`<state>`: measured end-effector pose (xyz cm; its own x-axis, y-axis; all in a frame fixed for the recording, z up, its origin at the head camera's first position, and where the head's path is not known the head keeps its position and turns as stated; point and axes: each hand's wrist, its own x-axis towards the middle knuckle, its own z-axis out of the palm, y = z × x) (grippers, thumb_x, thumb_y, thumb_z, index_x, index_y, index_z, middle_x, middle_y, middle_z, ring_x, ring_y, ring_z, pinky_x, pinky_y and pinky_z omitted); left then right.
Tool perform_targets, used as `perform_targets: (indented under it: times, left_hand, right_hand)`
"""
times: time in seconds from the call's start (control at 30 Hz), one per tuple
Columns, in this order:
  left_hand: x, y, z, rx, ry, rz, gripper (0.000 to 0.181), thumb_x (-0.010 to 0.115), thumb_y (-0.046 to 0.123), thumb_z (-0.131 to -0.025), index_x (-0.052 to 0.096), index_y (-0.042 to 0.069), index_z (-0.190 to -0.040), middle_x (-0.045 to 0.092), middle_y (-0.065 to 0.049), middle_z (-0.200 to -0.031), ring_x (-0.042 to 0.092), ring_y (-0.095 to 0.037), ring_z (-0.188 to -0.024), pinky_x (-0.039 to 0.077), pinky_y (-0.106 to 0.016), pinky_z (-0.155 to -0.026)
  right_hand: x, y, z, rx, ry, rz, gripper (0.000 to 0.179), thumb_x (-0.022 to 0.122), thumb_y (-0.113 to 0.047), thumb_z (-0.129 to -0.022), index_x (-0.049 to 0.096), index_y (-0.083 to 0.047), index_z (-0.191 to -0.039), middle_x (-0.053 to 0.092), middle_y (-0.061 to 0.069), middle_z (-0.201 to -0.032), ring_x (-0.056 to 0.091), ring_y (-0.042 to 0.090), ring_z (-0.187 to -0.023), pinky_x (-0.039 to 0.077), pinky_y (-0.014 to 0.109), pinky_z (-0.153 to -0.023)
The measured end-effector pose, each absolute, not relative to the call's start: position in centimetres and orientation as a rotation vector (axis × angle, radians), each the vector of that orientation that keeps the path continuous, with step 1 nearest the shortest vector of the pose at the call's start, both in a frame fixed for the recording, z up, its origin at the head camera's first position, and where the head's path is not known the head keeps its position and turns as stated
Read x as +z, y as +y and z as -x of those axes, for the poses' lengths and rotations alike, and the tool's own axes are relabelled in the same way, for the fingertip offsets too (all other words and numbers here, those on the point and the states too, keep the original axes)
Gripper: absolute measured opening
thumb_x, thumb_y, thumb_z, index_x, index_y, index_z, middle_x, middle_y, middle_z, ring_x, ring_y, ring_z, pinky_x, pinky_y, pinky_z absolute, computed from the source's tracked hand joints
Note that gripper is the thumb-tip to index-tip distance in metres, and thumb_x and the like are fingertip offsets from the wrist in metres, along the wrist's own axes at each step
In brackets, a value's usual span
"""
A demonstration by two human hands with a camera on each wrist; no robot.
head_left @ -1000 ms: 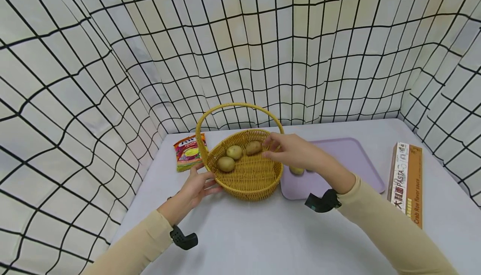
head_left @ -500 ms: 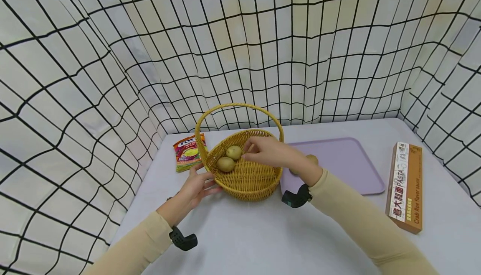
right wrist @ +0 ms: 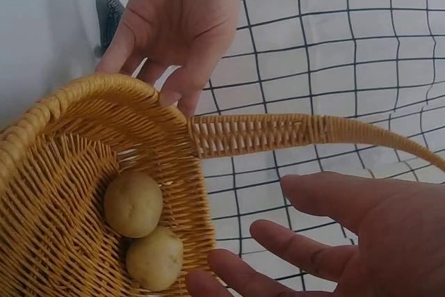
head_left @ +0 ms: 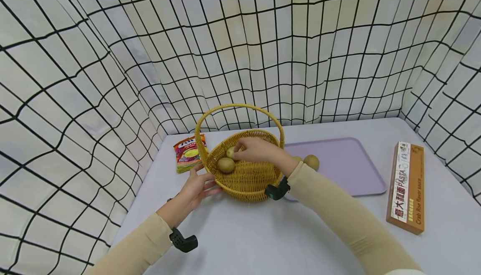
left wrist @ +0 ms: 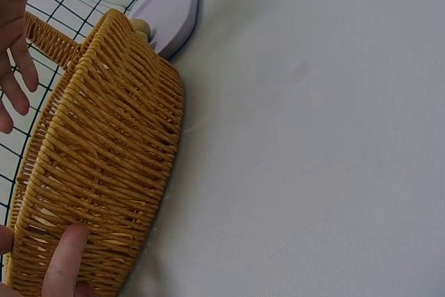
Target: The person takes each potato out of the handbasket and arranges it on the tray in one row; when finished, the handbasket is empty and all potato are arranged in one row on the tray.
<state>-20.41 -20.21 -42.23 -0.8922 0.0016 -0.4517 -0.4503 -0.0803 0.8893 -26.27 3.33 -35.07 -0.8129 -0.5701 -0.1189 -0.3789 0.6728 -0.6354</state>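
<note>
A: Hands first. How do we list them?

B: We enter the left hand (head_left: 194, 187) at the left side of a golden-yellow, round, woven basket (head_left: 248, 181), palm turned towards it, fingers spread and laid against the outer wall. We enter the right hand (head_left: 255, 149) over the basket's mouth, wrist angled leftward, thumb and fingers parted; we see nothing in its grasp. Whether its fingertips touch a potato, we cannot tell.

A: And the basket's particulars?

B: Coarse wicker, thick plaited rim, one tall arched handle (head_left: 240, 105). We find it standing on a white, smooth-topped bench (head_left: 240, 233), left of a flat lilac tray (head_left: 345, 162).

A: Contents?

B: Two tan, smooth-skinned, oval potatoes (right wrist: 132, 204), side by side against the inner left wall. In the head view, we see one in full, the other partly covered by the right hand.

A: And on the tray?

B: We count two similar potatoes (head_left: 311, 162) near its left edge, one partly hidden by the right arm.
</note>
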Motion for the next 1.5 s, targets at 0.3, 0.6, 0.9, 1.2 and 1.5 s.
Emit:
perform_targets:
  times: [0.3,0.6,0.9,1.2,1.5]
  left_hand:
    - [-42.0,-20.4,20.1,2.039,1.904,0.472,0.079,0.050,0.005,-0.103,-0.002,0.016,-0.162,0.031,-0.030,-0.158,0.046,-0.046,-0.141,0.060,-0.047,-0.099]
    - [-42.0,-20.6,20.1,2.040,1.908,0.481,0.079,0.050,0.006,-0.104,-0.001,0.016,-0.162,0.031,-0.030,-0.158,0.046,-0.046,-0.141,0.060,-0.047,-0.099]
    - [-42.1,-20.5,20.1,2.044,1.890,0.468,0.079,0.049,0.006,-0.104,-0.002,0.017,-0.163,0.030,-0.029,-0.160,0.044,-0.047,-0.143,0.061,-0.047,-0.097]
    - [-42.2,-20.4,20.2,2.038,1.892,0.481,0.078,0.050,0.006,-0.104,0.000,0.018,-0.162,0.033,-0.028,-0.158,0.047,-0.045,-0.141,0.061,-0.046,-0.096]
    - [-42.3,-20.3,20.2,2.046,1.895,0.464,0.078,0.050,0.006,-0.104,0.000,0.017,-0.162,0.033,-0.029,-0.157,0.046,-0.047,-0.141,0.061,-0.047,-0.098]
  right_hand:
    - [-35.9,1.4,27.6,-0.969,2.513,0.729,0.033,0.061,-0.034,-0.102,0.066,-0.011,-0.125,0.070,0.008,-0.110,0.063,0.017,-0.087,0.058,0.034,-0.078]
    - [-37.6,-0.9,28.7,-0.939,2.497,0.689,0.039,0.061,-0.034,-0.102,0.064,-0.009,-0.133,0.068,0.010,-0.127,0.068,0.027,-0.105,0.059,0.035,-0.082]
    - [-39.0,-2.3,29.2,-0.981,2.458,0.644,0.037,0.060,-0.031,-0.103,0.065,-0.008,-0.132,0.068,0.009,-0.126,0.061,0.019,-0.092,0.056,0.031,-0.076]
    - [-39.4,-2.7,29.1,-0.944,2.453,0.651,0.036,0.057,-0.028,-0.105,0.064,-0.009,-0.135,0.066,0.010,-0.135,0.063,0.024,-0.109,0.060,0.044,-0.088]
    - [-40.2,-3.0,29.4,-0.865,2.468,0.625,0.041,0.056,-0.028,-0.105,0.063,-0.011,-0.142,0.062,0.009,-0.145,0.059,0.027,-0.128,0.059,0.045,-0.098]
